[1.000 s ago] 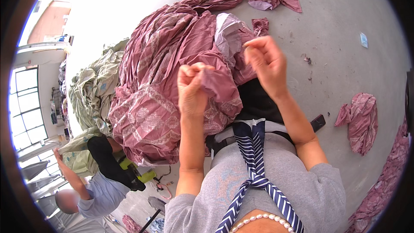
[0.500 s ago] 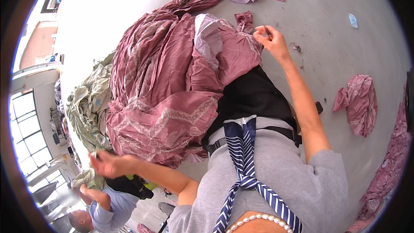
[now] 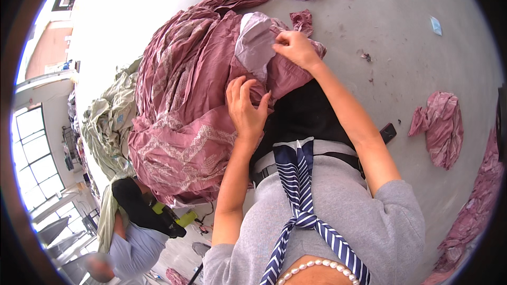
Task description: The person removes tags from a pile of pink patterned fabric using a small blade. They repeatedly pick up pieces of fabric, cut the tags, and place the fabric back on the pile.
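Note:
A big heap of dusty-pink patterned fabric lies over my lap and the floor in front of me. A pale lilac piece of cloth shows its plain side on top of it. My left hand is over the pink fabric, just below the lilac piece, fingers spread and curved. Beside the lilac piece's right edge, my right hand has its fingers pinched together; what they hold, if anything, is hidden.
Green-grey fabric is piled at the left, near a co-worker in a light blue shirt. On the floor at right lie a dark phone, a bunched pink cloth and a light blue packet-like piece. More pink fabric runs along the right rim.
My left hand has swung from the far left in to the pink heap. My right hand has moved left to the lilac cloth; the small dark item seen in it before is no longer visible.

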Demonstrator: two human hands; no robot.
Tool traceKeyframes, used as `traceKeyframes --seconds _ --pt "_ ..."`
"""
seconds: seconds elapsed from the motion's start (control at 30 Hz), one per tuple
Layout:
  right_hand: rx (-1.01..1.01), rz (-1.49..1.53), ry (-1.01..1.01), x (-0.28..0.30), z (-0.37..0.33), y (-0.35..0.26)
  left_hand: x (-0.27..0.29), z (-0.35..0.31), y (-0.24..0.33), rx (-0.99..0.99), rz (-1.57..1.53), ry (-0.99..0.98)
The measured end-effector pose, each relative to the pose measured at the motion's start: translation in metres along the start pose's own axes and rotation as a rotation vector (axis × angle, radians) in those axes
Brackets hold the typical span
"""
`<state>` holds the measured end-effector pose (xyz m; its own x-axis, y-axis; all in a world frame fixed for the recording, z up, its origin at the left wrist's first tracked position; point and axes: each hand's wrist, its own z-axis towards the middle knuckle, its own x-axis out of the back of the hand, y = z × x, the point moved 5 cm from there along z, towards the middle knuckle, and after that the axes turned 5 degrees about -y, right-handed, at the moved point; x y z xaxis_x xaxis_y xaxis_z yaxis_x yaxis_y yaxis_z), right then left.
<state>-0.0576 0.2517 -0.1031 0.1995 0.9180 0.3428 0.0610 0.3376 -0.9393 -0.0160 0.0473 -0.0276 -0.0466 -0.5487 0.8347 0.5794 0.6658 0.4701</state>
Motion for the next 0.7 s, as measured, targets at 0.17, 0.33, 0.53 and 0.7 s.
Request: traceKeyframes --seconds 0.17,0.33,0.53,0.7 --pt "-0.179 0.649 -0.085 0.015 -0.019 -0.012 -0.008 0.013 0.003 0.032 0.169 -0.007" --pt "-0.167 0.812 -0.057 0.023 -0.033 -0.046 -0.011 0.020 0.003 -0.073 0.173 0.075" --pt "-0.108 0.834 -0.020 0.047 -0.050 -0.064 0.038 0.019 0.018 -0.240 -0.120 0.374" --pt "-0.042 -0.035 -0.083 0.047 -0.078 -0.056 0.048 0.014 0.023 -0.189 -0.355 0.448"
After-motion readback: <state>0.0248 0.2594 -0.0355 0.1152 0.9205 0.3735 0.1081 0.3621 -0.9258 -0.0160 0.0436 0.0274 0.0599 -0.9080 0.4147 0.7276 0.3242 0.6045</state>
